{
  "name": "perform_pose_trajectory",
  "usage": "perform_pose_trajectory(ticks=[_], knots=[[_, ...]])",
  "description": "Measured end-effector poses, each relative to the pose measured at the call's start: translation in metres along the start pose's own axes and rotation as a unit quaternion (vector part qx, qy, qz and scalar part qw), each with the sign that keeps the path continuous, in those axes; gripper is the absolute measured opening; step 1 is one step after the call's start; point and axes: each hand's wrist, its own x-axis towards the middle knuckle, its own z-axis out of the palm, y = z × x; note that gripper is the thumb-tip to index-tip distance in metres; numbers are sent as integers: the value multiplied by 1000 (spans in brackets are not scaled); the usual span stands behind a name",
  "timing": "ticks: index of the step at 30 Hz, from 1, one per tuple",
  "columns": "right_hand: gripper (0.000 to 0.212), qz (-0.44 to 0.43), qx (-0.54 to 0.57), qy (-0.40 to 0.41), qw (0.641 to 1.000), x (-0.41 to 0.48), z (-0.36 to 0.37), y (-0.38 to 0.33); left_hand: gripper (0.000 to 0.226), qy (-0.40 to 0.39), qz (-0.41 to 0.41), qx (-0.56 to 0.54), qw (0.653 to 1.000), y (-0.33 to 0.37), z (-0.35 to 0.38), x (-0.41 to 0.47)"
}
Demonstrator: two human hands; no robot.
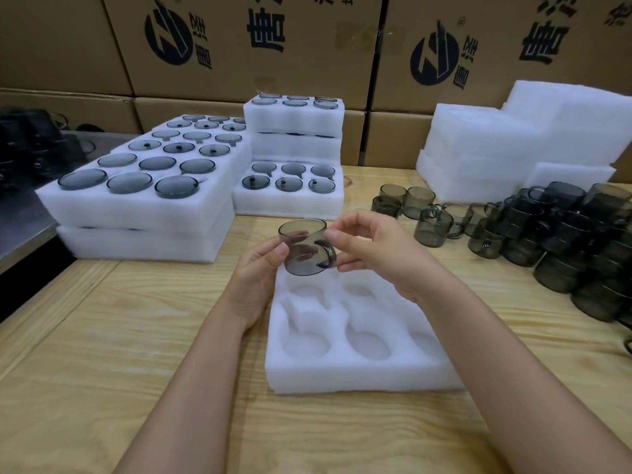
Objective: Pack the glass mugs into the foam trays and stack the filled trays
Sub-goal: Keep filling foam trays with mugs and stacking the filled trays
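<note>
Both hands, left (pixel 261 271) and right (pixel 374 254), grip a smoky glass mug (pixel 305 246) above the empty foam tray (pixel 355 340) at frame centre.

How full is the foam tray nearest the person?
Empty: visible pockets of the foam tray are bare; left hand and right hand hold the mug above it.

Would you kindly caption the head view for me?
Smoky glass mug held by left hand and right hand over an empty foam tray.

A smoky grey glass mug (pixel 302 251) is being held upright by the left hand (pixel 256 278) and right hand (pixel 372 254) over the far end of an empty white foam tray (pixel 359 378).
</note>
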Motion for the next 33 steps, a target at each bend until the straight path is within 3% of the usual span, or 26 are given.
perform_pose_trajectory(ticks=[3, 6, 11, 21, 25, 28, 33], knots=[[29, -21, -25, -31, 999, 0, 5, 4, 41, 16, 7, 43, 999, -1, 0, 1], [36, -40, -43, -55, 997, 0, 10, 7, 38, 8, 0, 46, 999, -2, 0, 1], [26, -126, -159, -65, 977, -1, 8, 7, 65, -34, -26, -2, 999, 1, -2, -1], [32, -85, -205, -123, 967, -3, -3, 10, 68, -19, -40, 2, 999, 2, 0, -2], [39, -64, -170, -145, 973, -3, -4, 13, 41, 2, -52, 20, 998, -1, -1, -1], [49, -45, -181, -147, 971, -1, -4, 16, 43, 4, -59, 18, 998, 1, 0, -2], [42, -49, -250, -146, 956, 2, -3, 24, 30, 23, -65, 54, 996, 0, 2, -2]])
